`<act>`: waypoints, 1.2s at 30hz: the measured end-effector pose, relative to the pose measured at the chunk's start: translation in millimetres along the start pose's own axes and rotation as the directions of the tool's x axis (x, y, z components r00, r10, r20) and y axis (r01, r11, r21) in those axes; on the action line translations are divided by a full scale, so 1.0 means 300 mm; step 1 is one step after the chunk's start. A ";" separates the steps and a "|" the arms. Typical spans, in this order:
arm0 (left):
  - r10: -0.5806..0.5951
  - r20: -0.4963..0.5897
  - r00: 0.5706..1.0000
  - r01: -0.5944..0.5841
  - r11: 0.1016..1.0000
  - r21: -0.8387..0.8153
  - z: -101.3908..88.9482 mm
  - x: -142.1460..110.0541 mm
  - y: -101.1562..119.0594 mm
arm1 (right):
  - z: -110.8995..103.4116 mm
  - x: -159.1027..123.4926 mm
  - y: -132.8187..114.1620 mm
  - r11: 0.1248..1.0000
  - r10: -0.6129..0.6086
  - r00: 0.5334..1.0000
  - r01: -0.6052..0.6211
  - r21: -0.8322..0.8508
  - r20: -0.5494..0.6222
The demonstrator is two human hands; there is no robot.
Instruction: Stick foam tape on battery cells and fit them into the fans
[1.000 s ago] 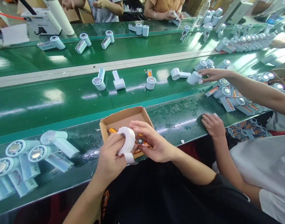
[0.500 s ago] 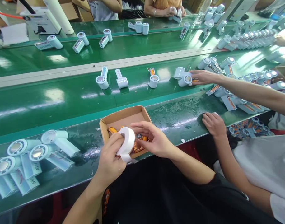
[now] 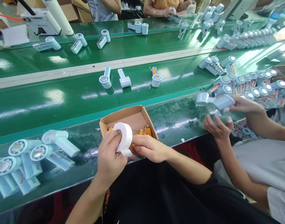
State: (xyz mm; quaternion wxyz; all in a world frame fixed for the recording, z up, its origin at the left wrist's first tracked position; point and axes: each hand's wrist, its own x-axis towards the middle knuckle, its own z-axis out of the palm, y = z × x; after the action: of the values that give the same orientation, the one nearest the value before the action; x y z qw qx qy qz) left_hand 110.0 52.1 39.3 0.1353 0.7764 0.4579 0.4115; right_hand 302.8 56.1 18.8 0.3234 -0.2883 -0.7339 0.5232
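My left hand [image 3: 111, 155] is closed around a roll of white tape [image 3: 126, 137], with a loose strip of tape hanging from its lower side. Just right of the roll is my right hand [image 3: 151, 147], its fingers drawn together and the tips partly hidden behind the tape. What those fingertips grip cannot be made out. Both hands are over the near side of an open cardboard box [image 3: 123, 112]. Inside it lie orange-wrapped battery cells [image 3: 147, 130] with thin dark wires.
Several pale blue handheld fans [image 3: 55, 149] are piled on the ledge at left. More fan bodies [image 3: 156, 80] lie on the green conveyor belt [image 3: 81, 84]. At right, a co-worker's hand [image 3: 242, 104] holds a fan body near many others; people sit across the line.
My right hand has lowered and its fingers have closed beside the tape roll. The co-worker at right has lifted a fan body off the belt towards themselves.
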 end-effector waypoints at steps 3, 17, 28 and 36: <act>0.030 -0.009 1.000 -0.029 0.999 0.043 -0.004 -0.001 -0.001 | 0.016 0.002 0.012 0.996 0.052 0.999 -0.053 -0.070 -0.013; 0.460 0.562 0.688 -0.630 0.762 0.147 -0.150 0.015 -0.060 | -0.202 -0.004 -0.098 0.973 0.216 0.967 -0.200 0.118 -0.135; 0.486 0.613 0.623 -0.760 0.562 0.327 -0.240 0.018 0.025 | -0.184 0.025 -0.234 0.978 0.199 0.979 -0.196 -0.072 0.049; 0.435 0.126 0.891 -0.437 0.752 0.493 -0.021 -0.012 0.057 | 0.078 0.059 -0.048 0.761 0.268 0.502 0.413 0.501 -0.822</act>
State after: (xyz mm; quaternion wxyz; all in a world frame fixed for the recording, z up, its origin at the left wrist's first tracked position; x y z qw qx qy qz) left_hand 114.5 38.7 51.3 -0.1734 0.8697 0.3561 0.2945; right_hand 272.2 51.9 29.8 0.7445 -0.3453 -0.2573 0.5101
